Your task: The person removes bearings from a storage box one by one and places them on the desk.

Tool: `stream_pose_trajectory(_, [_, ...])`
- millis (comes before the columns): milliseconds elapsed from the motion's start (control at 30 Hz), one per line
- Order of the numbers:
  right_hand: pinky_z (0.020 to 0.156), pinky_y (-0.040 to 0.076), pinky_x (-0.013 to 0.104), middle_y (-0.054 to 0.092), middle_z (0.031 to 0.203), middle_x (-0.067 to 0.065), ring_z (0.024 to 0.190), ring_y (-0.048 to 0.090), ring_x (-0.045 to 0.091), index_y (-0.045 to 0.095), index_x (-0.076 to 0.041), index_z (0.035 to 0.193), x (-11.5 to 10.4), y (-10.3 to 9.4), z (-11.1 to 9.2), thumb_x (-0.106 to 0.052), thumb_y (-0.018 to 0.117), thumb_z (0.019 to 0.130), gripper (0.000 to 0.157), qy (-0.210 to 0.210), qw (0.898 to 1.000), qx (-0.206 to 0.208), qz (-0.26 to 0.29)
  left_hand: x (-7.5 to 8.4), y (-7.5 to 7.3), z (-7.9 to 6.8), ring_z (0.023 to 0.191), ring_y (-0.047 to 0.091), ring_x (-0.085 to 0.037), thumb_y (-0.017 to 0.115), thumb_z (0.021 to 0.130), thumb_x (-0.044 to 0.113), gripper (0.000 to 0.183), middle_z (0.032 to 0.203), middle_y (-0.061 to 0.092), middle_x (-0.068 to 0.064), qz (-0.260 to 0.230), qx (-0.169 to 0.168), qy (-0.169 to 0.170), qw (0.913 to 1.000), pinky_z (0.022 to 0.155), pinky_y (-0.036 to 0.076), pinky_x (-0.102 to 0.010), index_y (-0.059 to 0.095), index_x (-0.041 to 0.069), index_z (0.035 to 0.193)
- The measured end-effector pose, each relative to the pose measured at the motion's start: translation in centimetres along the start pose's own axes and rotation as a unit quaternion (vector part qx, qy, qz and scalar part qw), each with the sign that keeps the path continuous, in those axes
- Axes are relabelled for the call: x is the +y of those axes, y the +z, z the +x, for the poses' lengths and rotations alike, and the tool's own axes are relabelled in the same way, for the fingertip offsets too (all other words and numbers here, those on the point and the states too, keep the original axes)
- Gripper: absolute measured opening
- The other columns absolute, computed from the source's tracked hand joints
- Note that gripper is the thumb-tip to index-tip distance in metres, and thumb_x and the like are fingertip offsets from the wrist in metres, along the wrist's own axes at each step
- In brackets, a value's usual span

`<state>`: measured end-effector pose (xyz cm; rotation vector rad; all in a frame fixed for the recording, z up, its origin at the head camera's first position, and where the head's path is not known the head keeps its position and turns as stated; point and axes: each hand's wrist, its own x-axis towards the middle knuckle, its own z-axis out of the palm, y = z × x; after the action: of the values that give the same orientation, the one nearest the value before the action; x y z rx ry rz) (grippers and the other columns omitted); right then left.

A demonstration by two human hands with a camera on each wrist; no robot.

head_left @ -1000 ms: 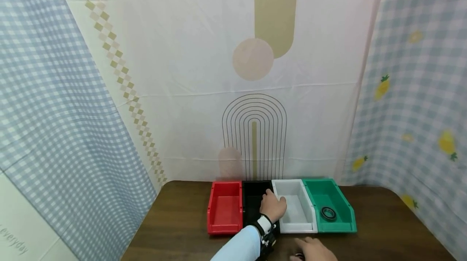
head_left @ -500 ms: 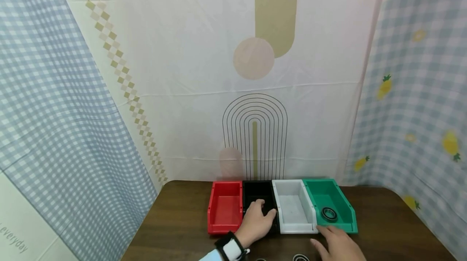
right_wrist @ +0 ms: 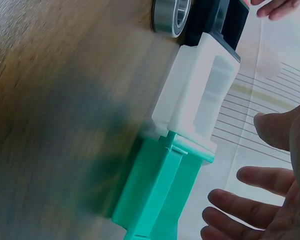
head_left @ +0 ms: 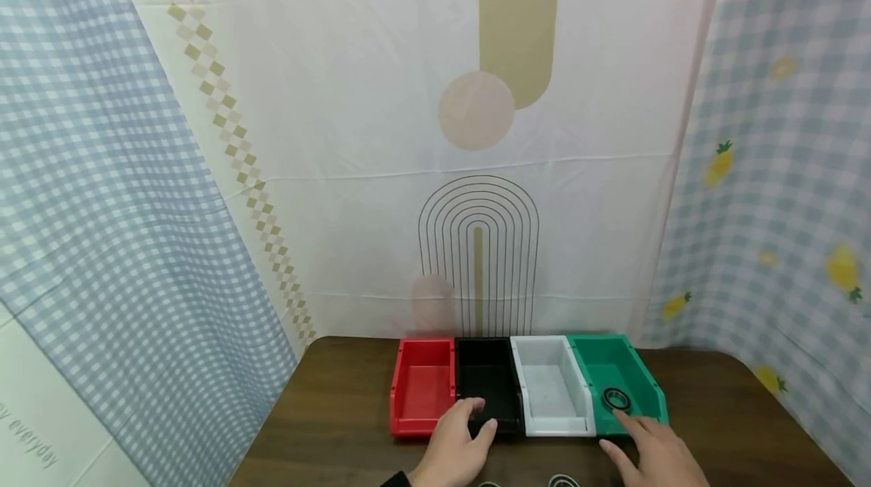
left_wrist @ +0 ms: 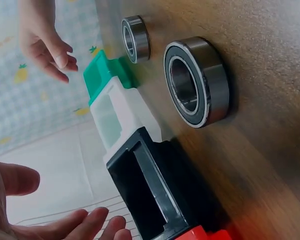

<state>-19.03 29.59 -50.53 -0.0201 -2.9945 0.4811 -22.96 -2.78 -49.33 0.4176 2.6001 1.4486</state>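
Note:
My left hand [head_left: 452, 445] is held over the front edge of the black bin [head_left: 486, 377], fingers loosely bent, holding nothing. At the green bin's [head_left: 612, 358] front edge hovers my right hand [head_left: 656, 453], its fingers spread with nothing between them. A ball bearing [head_left: 616, 398] lies flat inside the green bin, just beyond the right fingertips. Two more bearings rest on the table: a larger one [left_wrist: 197, 82] nearest the left wrist camera and another [left_wrist: 136, 39] farther off. In the head view both are cut by the bottom edge.
A red bin [head_left: 423, 385] and a white bin [head_left: 550, 385] stand in the same row, side by side with the black and green ones. The brown wooden table [head_left: 327, 411] ends at a printed cloth [head_left: 361, 245] hanging behind it.
My left hand has drawn back from over the black bin toward its front edge. The right hand has left a bearing on the table and shifted right to the green bin.

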Motion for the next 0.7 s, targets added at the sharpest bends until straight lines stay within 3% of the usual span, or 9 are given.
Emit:
stream_pose_trajectory(433, [0.089,0.058,0.064,0.075,0.122,0.024,0.106,0.071,0.047,0.068,0.001,0.137,0.5,0.5,-0.4,-0.053,0.073,0.098,0.067,-0.007,1.0,0.013,0.012,1.2,1.5,0.4,0.13,0.064,-0.029,0.067,0.104,0.039,0.05,0.139,0.069,-0.012,-0.013,-0.005,0.035,0.9993,0.108,0.054,-0.058,0.063,0.006,0.142])
stream_pose_trajectory(700, [0.092,0.056,0.068,0.072,0.127,0.031,0.111,0.068,0.053,0.065,0.005,0.139,1.5,0.1,-0.9,-0.055,0.068,0.1,0.071,0.009,1.0,0.008,0.006,3.2,4.2,2.2,0.12,0.067,-0.025,0.068,0.104,0.033,0.046,0.134,0.069,-0.011,-0.041,0.018,0.055,0.9975,0.098,0.058,-0.04,0.064,0.004,0.139])
